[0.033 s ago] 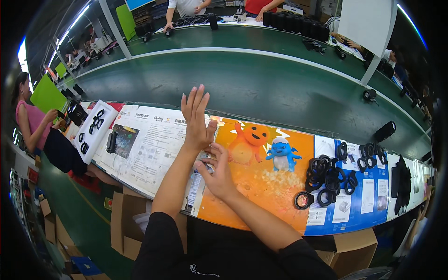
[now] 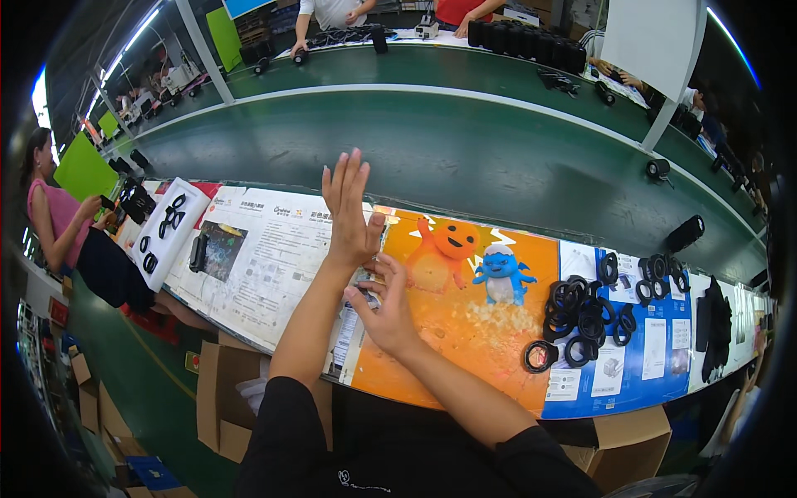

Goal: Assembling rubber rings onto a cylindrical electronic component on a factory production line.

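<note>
Raised over the bench, my left hand (image 2: 349,217) is open, its fingers stretched upward and nothing in it. My right hand (image 2: 387,309) is just below, close to the left wrist. Its fingers are loosely bent, the thumb stands apart, and I see nothing held; whether it touches the wrist I cannot tell. Beneath both hands lies the bench top, where a white printed sheet (image 2: 278,274) meets an orange cartoon sheet (image 2: 432,349). To the right, a pile of black rings (image 2: 568,300) sits across the orange and blue sheets.
A white tray (image 2: 184,217) with black rings lies at the left, near a seated person in pink (image 2: 66,207). A small black part (image 2: 198,252) rests on the white sheet. Beyond runs a green conveyor (image 2: 465,149) with black cylindrical parts (image 2: 686,233). Cardboard boxes (image 2: 220,398) stand below.
</note>
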### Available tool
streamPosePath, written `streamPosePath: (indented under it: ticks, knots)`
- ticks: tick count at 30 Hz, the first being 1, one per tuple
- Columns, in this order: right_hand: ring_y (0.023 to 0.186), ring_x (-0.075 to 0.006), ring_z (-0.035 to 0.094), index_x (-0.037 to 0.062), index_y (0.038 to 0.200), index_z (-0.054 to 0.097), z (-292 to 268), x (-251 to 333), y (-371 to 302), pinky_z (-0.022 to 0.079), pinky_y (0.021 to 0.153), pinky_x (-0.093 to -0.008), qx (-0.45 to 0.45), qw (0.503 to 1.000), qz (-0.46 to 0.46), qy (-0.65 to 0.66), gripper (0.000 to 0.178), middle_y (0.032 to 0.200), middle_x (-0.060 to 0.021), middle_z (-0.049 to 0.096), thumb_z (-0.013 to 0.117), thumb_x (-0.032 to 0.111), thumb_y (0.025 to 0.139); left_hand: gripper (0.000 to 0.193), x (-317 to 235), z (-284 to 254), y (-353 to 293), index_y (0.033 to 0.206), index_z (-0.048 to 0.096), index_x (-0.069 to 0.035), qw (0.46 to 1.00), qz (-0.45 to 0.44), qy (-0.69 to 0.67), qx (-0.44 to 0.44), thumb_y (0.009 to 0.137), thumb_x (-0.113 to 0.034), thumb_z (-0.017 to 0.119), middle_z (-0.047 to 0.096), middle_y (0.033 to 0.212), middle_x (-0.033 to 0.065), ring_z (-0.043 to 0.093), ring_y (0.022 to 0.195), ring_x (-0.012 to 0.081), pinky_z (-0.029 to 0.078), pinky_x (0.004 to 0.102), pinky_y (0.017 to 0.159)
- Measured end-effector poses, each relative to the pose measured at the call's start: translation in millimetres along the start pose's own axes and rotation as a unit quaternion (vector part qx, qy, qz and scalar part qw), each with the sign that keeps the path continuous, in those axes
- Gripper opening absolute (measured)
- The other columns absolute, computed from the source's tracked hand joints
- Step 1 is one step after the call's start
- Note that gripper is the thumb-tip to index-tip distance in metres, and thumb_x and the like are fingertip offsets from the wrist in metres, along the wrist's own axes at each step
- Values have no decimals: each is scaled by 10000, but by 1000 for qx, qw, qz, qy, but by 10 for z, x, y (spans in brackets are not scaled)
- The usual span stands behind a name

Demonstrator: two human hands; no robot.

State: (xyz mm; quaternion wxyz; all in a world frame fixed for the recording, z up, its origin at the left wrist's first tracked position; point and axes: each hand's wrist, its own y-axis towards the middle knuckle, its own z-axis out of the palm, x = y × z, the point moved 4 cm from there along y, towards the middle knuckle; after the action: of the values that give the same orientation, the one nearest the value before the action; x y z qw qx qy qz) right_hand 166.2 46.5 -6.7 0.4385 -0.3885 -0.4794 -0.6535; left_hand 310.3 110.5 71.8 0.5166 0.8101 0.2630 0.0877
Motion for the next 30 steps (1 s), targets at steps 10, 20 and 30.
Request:
streamPosePath:
  ticks: [10, 20, 30]
  knots:
    - [1470, -338, 561, -13, 1669, 379, -259, 213, 183, 506, 1173, -442, -46, 991, -63, -109, 821, 1616, -231, 514, 831, 151, 1003, 922, -249, 172, -22, 1769, 265, -26, 997, 38, -70, 14, 1138, -700, 272, 254, 1839, 239, 142, 1733, 428, -11, 661, 1365]
    - [1557, -295, 501, -5, 1730, 315, -224, 338, 159, 426, 1256, -406, -22, 999, -49, -1, 908, 1696, -210, 489, 842, 166, 1010, 1031, -651, 125, -30, 1774, 286, -54, 982, 73, -173, 4, 1085, -818, 211, 291, 1826, 242, 212, 1709, 469, 24, 712, 1352]
    - [1081, -170, 694, 8, 1322, 670, -239, 87, 93, 564, 980, -339, -24, 998, 49, 27, 447, 1153, -128, 754, 857, 288, 1027, 886, -695, 149, -46, 1777, 282, -66, 990, 66, -124, 18, 1112, -652, 284, 302, 1828, 215, 213, 1712, 460, 86, 698, 1364]
